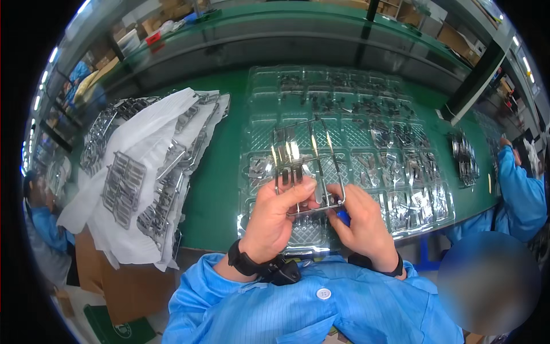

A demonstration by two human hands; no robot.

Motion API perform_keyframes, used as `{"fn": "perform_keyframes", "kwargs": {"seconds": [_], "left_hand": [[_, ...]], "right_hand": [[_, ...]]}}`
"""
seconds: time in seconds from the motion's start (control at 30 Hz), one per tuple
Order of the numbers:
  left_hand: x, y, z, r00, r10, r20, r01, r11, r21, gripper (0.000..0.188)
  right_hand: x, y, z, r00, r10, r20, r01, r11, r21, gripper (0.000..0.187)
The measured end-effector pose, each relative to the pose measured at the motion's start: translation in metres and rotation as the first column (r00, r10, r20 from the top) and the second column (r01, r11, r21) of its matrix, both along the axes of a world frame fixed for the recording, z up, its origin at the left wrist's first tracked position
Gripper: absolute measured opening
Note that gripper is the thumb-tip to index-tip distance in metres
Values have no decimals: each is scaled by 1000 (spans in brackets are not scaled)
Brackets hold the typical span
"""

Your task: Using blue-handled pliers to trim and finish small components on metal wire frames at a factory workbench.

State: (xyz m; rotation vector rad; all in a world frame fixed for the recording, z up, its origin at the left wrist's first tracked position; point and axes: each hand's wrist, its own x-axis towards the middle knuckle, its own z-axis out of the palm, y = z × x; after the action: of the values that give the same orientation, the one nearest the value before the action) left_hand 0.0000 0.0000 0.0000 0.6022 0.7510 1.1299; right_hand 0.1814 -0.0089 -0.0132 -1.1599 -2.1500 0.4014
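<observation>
My left hand (270,222) is closed on a shiny chrome-coloured sprue frame (317,150), its thumb and fingers pinching the lower left part. Thin bars and several flat parts stand up from the frame. At its lower right corner is my right hand (366,226), fingers curled round a blue-handled tool (343,217). Most of that tool is hidden, so its kind does not show. Beneath both hands lies a transparent compartment tray (264,103), with many small dark and silvery parts sorted into its pockets.
On the left, more sprue frames (123,189) lie piled with white foam sheets (134,135) on the green table (209,172). Another stack of frames (464,157) stands at the right, near a dark post (478,74). A person in a blue sleeve (518,192) sits beyond it.
</observation>
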Motion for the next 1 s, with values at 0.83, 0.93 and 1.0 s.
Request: {"fn": "perform_keyframes", "kwargs": {"seconds": [0.83, 0.93, 1.0], "left_hand": [[-5, 22, -14, 977, 0, -212, -10, 999, -49, 28], [-3, 18, -11, 996, -72, -45, 70, 997, -39, 28], [0, 12, -9, 993, -113, -43, 114, 993, 17, 30]], "right_hand": [[9, 3, -1, 924, -324, -203, 275, 932, -236, 26], [-2, 10, -5, 820, -322, -473, 172, 927, -333, 23], [-2, 9, 1, 746, -326, -581, 39, 892, -451, 21]]}}
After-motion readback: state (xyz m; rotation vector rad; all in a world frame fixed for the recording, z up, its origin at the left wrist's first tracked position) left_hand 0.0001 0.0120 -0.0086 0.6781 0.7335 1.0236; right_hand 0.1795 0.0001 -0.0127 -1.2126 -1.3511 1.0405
